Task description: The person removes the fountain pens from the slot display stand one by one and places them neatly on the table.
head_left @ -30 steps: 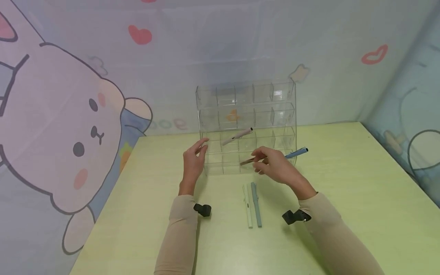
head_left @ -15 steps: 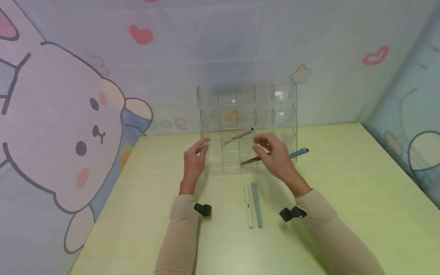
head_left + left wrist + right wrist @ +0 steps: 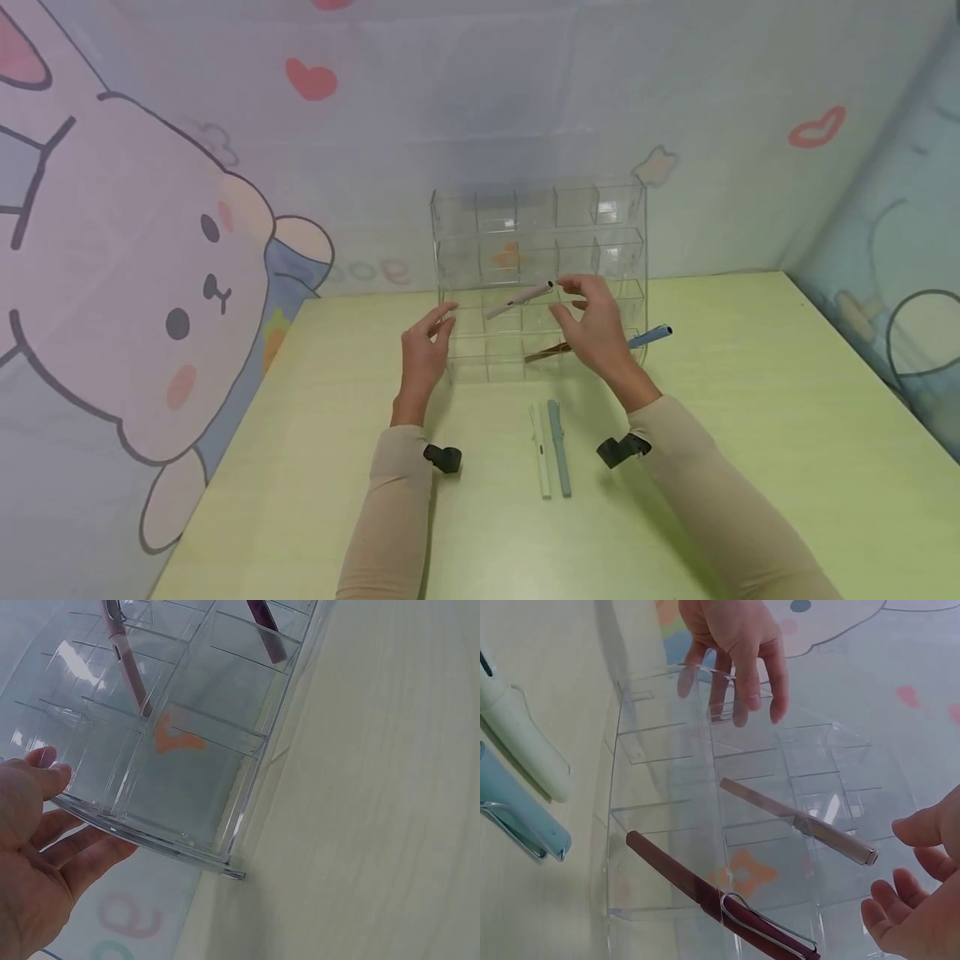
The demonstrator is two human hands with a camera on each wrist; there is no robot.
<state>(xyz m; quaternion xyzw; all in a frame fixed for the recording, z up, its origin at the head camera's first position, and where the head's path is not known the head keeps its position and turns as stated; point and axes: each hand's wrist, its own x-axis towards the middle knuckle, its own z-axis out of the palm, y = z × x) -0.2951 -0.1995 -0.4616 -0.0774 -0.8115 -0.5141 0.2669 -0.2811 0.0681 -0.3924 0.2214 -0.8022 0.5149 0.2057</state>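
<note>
A clear acrylic rack (image 3: 457, 367) with tiers of compartments stands on the table. My left hand (image 3: 424, 354) holds its left side edge, thumb in front and fingers behind the panel in the left wrist view (image 3: 37, 855). My right hand (image 3: 597, 327) is at the rack's right half, thumb and fingers apart with nothing between them, close to the capped end of a pale pink pen (image 3: 520, 300). That pen leans in the second tier from the bottom. A dark red pen (image 3: 705, 892) leans in the bottom tier, partly behind the right hand in the head view.
A blue pen (image 3: 651, 337) sticks out at the rack's lower right. On the table (image 3: 300, 467) in front lie a pale green pen (image 3: 541, 454) and a teal pen (image 3: 559, 450), side by side. A printed cloth (image 3: 420, 108) hangs right behind the rack.
My right hand has moved up from beside the dark red pen to the capped end of the pale pink pen. The left hand stays at the rack's side; the pens keep their places.
</note>
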